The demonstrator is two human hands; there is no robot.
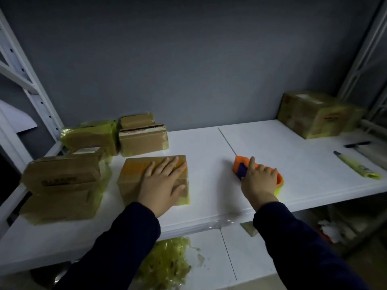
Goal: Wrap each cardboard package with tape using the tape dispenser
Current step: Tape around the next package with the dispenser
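A cardboard package (134,174) lies on the white shelf (209,147) at centre left, with yellowish tape along its lower edge. My left hand (162,185) lies flat on top of it, fingers straight and spread. To the right, an orange tape dispenser (240,165) with a blue part and a yellow tape roll rests on the shelf. My right hand (259,181) grips it from above, index finger stretched along its top. Dark sleeves cover both forearms.
Several taped packages are stacked at the left (62,181) and back left (142,139). Another taped package (316,114) stands at the back right. A black pen (357,144) and a yellow cutter (356,166) lie at the right. Crumpled tape scraps (165,262) sit on the lower shelf.
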